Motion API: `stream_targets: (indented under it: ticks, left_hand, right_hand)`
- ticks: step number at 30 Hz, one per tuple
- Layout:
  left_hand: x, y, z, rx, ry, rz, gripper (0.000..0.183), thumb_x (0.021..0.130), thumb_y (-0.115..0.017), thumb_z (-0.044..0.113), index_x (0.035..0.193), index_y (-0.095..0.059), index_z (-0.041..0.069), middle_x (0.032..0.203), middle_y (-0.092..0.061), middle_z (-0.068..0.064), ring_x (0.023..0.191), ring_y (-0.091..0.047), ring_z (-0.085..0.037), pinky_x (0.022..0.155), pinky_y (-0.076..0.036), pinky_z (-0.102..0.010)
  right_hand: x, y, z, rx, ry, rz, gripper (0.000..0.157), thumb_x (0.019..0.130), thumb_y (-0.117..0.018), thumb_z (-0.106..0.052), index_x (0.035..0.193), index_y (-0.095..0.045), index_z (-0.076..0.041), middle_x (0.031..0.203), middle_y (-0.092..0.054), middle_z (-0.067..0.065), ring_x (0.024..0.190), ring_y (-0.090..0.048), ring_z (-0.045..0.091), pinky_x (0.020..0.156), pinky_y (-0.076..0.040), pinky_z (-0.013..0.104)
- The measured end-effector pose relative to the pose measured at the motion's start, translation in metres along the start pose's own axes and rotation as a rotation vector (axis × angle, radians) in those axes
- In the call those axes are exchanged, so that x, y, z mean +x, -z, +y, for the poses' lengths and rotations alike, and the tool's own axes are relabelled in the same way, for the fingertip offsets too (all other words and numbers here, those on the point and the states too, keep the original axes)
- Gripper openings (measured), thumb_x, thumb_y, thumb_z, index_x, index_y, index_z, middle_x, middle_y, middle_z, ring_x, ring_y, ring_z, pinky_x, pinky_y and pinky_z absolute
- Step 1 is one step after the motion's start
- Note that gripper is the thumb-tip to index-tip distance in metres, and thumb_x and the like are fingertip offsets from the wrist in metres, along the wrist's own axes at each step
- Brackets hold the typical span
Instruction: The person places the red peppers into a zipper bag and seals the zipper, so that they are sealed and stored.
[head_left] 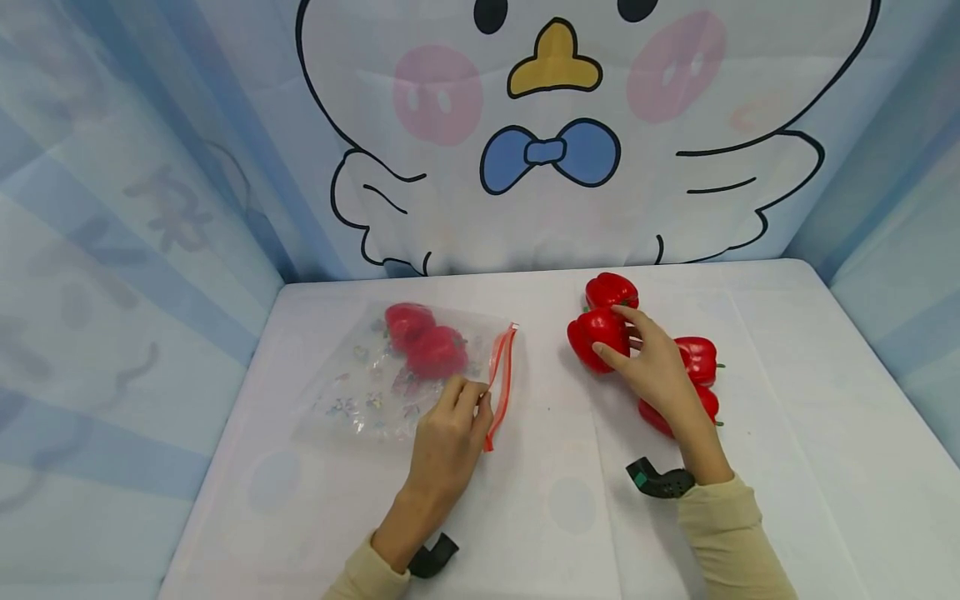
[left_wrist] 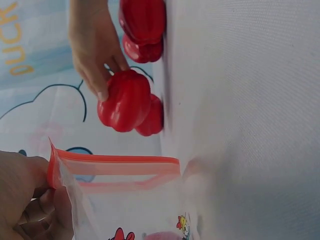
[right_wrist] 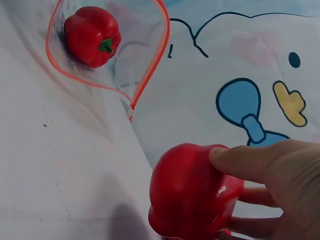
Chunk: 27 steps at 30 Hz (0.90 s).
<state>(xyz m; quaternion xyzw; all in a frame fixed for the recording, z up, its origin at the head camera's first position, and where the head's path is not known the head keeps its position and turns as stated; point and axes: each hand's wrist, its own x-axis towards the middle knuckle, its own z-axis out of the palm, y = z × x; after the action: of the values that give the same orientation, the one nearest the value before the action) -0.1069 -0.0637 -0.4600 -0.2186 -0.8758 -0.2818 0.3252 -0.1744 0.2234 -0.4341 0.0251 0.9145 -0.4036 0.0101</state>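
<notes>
A clear zip bag (head_left: 352,408) with an orange-red zip edge lies at the left of the table, holding two red bell peppers (head_left: 437,352). My left hand (head_left: 450,429) pinches the bag's edge near its mouth, which gapes toward the right in the left wrist view. My right hand (head_left: 656,367) grips another red bell pepper (head_left: 597,340) between thumb and fingers. In the right wrist view this pepper (right_wrist: 192,190) is lifted off the table, and a green-stemmed pepper (right_wrist: 92,37) shows inside the bag's mouth.
Behind the gripped pepper is one more red bell pepper (head_left: 612,290). Two others (head_left: 697,360) lie to the right, partly hidden by my right forearm. A white cloth covers the table (head_left: 525,517), and a cartoon-printed curtain (head_left: 555,225) hangs behind it.
</notes>
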Motion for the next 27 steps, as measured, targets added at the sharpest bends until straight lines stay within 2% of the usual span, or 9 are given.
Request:
stream_targets:
  ticks: [11, 18, 27]
  left_hand:
    - [0.001, 0.002, 0.001, -0.002, 0.004, -0.008, 0.014, 0.088, -0.078, -0.001, 0.098, -0.07, 0.004, 0.091, -0.063, -0.006, 0.064, -0.064, -0.011, 0.056, -0.055, -0.018]
    - [0.002, 0.003, 0.002, 0.006, 0.011, -0.017, 0.014, 0.088, -0.078, -0.001, 0.099, -0.07, 0.003, 0.091, -0.063, -0.006, 0.064, -0.063, -0.011, 0.057, -0.056, -0.017]
    - [0.002, 0.004, 0.002, 0.001, 0.023, -0.034, 0.014, 0.088, -0.079, 0.0, 0.1, -0.071, 0.003, 0.092, -0.063, -0.006, 0.066, -0.066, -0.011, 0.06, -0.057, -0.017]
  right_hand:
    - [-0.002, -0.004, -0.007, 0.274, -0.069, -0.164, 0.08, 0.096, -0.075, -0.035, 0.162, -0.034, -0.017, 0.165, -0.038, 0.017, 0.15, -0.04, 0.044, 0.109, -0.05, 0.059]
    - [-0.003, -0.013, -0.01, 0.345, -0.118, -0.25, 0.081, 0.097, -0.074, -0.036, 0.163, -0.031, -0.016, 0.166, -0.036, 0.019, 0.151, -0.036, 0.045, 0.114, -0.047, 0.06]
    - [-0.005, -0.029, -0.015, 0.359, -0.146, -0.327, 0.077, 0.097, -0.072, -0.036, 0.161, -0.035, -0.015, 0.164, -0.039, 0.019, 0.148, -0.041, 0.044, 0.111, -0.051, 0.056]
